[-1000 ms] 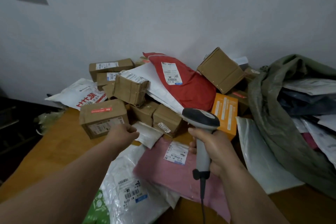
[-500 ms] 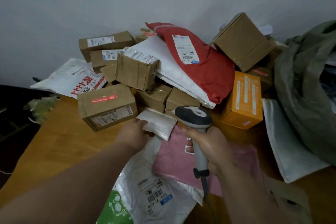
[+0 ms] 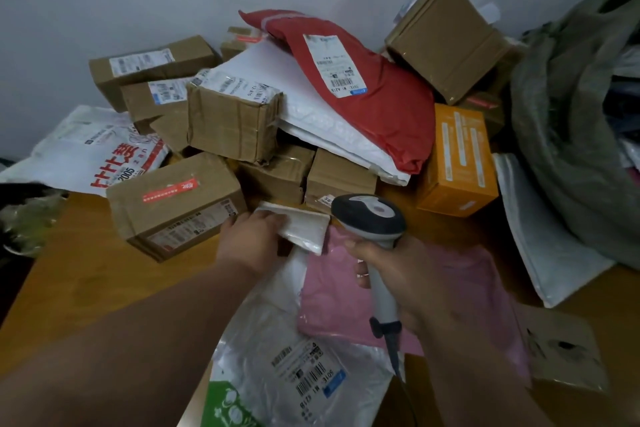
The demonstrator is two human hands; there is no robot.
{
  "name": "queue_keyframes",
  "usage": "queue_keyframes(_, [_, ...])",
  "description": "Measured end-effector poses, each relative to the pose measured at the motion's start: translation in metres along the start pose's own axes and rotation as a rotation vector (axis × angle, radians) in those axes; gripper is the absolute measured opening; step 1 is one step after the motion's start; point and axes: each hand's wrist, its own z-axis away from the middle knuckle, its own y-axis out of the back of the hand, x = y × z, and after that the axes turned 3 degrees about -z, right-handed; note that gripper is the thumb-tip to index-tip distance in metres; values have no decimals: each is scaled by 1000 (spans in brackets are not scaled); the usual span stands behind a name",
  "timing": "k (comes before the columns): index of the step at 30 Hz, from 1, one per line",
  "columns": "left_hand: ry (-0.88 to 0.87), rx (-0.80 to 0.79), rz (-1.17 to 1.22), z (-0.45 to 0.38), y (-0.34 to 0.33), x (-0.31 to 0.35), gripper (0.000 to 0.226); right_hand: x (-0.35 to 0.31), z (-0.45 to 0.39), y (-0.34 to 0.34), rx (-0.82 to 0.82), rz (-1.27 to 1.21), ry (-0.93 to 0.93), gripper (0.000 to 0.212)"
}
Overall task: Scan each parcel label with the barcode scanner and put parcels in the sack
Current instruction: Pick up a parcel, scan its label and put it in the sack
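My left hand [image 3: 251, 239] grips the left end of a small white padded parcel [image 3: 306, 230] lying at the foot of the parcel pile. My right hand [image 3: 398, 270] holds the grey-and-white barcode scanner [image 3: 372, 215] by its handle, its head just right of that parcel, cable hanging down. Below them lie a pink mailer [image 3: 460, 305] and a white-and-green mailer [image 3: 294, 367] with its label facing up. The olive-green sack [image 3: 571, 121] stands open at the right with parcels inside.
On the wooden table [image 3: 86, 263] are piled brown boxes [image 3: 173, 204], a red mailer [image 3: 374, 90], an orange box [image 3: 457, 159], white mailers [image 3: 97, 149] and a flat brown envelope [image 3: 561, 354] at the right. A grey wall stands behind.
My left hand has moved right from the brown box onto the small white parcel and taken hold of it. The view has closed in on the pile; the scanner stayed in my right hand.
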Motion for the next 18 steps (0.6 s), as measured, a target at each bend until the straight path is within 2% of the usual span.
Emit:
queue_keyframes(4, [116, 149, 285, 7, 18, -5, 22, -2, 4, 5, 38, -41, 3, 17])
queue_keyframes(8, [420, 114, 1070, 25, 47, 0, 13, -8, 18, 10, 30, -124, 29, 20])
queue_keyframes(10, [491, 91, 1303, 41, 60, 5, 13, -12, 28, 13, 18, -124, 43, 19])
queue_keyframes(14, [518, 92, 1627, 77, 82, 22, 15, -19, 55, 23, -10, -109, 64, 17])
queue_keyframes(18, [433, 135, 1720, 113, 100, 47, 22, -29, 92, 35, -84, -67, 112, 20])
